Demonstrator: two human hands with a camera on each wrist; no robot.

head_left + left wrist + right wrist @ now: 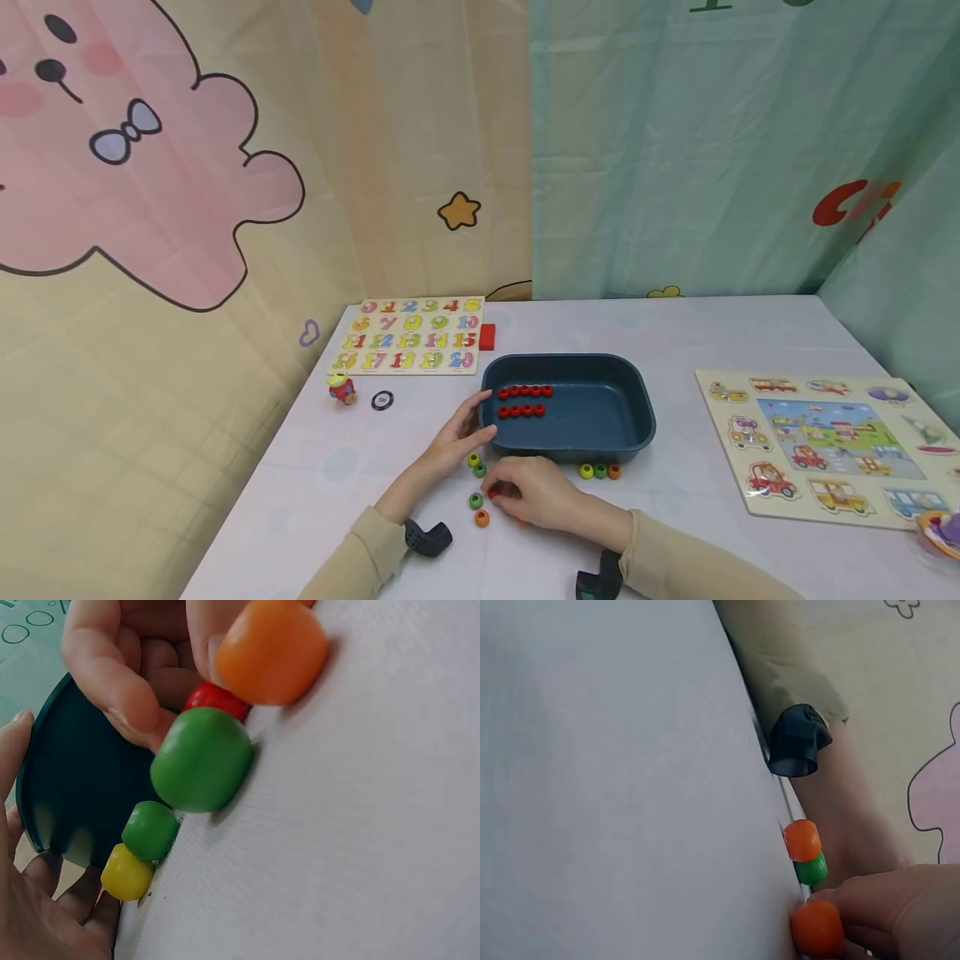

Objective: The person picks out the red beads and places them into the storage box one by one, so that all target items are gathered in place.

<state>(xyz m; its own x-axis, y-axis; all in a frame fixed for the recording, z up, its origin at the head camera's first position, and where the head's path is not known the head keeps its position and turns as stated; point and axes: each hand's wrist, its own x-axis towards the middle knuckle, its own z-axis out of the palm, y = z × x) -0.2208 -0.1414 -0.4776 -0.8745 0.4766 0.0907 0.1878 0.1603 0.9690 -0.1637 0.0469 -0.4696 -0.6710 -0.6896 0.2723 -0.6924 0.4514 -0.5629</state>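
Observation:
My right hand is just in front of a dark blue tray, its thumb and forefinger pinching a red bead. That bead is partly hidden behind a green bead in the left wrist view. With fingers fairly straight and spread, my left hand touches the tray's left end. Inside the tray lie two rows of red beads. Left of my right hand lie a green bead and an orange bead. Another orange bead lies close against the right hand.
Yellow and green beads sit by the tray's near left corner; yellow, green and orange beads line its front. Around stand a number board, red block, toy figure, round disc and picture puzzle.

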